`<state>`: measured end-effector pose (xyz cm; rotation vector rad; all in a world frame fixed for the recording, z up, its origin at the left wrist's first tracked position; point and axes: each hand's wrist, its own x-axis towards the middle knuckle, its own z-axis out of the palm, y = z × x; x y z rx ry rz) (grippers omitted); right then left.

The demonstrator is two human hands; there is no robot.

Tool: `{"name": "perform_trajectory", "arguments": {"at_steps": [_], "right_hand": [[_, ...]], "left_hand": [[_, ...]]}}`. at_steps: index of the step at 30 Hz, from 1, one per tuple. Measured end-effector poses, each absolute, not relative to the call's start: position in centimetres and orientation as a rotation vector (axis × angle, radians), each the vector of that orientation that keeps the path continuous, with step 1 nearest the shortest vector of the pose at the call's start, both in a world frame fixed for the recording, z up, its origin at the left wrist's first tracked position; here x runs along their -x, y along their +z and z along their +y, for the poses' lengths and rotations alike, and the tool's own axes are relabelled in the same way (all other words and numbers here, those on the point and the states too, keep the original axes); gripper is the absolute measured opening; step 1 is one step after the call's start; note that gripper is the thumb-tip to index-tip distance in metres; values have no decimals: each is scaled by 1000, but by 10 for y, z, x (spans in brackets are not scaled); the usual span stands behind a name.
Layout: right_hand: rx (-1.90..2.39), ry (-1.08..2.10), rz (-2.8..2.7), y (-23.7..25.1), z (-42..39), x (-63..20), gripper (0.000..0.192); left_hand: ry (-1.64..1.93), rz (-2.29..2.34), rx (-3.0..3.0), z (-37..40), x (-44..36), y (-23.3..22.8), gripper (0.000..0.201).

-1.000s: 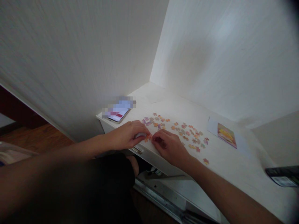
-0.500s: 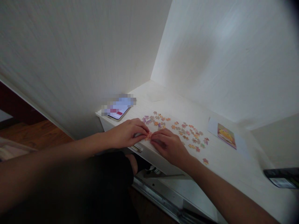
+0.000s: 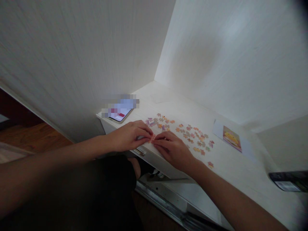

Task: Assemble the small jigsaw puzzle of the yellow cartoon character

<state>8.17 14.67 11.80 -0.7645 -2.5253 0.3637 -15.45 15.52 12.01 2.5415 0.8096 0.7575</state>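
Observation:
Small pink-orange jigsaw pieces (image 3: 152, 138) lie at the front edge of the white tabletop, between the fingertips of both hands. My left hand (image 3: 132, 136) comes from the left, its thumb and fingers pinched on the left side of these pieces. From the right, my right hand (image 3: 173, 148) pinches their right side. The fingers partly cover the pieces, so I cannot tell how many there are or how they join. Just behind the hands, loose jigsaw pieces (image 3: 190, 140) in orange, purple and grey lie scattered across the top.
A phone (image 3: 121, 112) with a lit, partly blurred screen lies at the back left. On the right is a card (image 3: 231, 138) with a yellow picture, resting on white paper (image 3: 218, 127). A dark object with a pale label (image 3: 287, 185) stands at the far right. Walls enclose two sides.
Both hands stay pinched on the pieces at the table edge, with only slight finger movement. The whole view has shifted a little; the scattered pieces look unchanged.

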Motion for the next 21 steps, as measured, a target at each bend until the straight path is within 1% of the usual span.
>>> {"name": "perform_trajectory", "arguments": {"at_steps": [9, 16, 21], "right_hand": [[757, 180, -2717, 127, 138, -85, 26], [633, 279, -2671, 125, 144, -91, 22], [695, 260, -2564, 123, 149, -94, 18]], "left_hand": [[752, 813, -2544, 153, 155, 121, 23], [786, 844, -2530, 156, 159, 115, 24], [830, 944, -2528, 156, 161, 111, 23]]}}
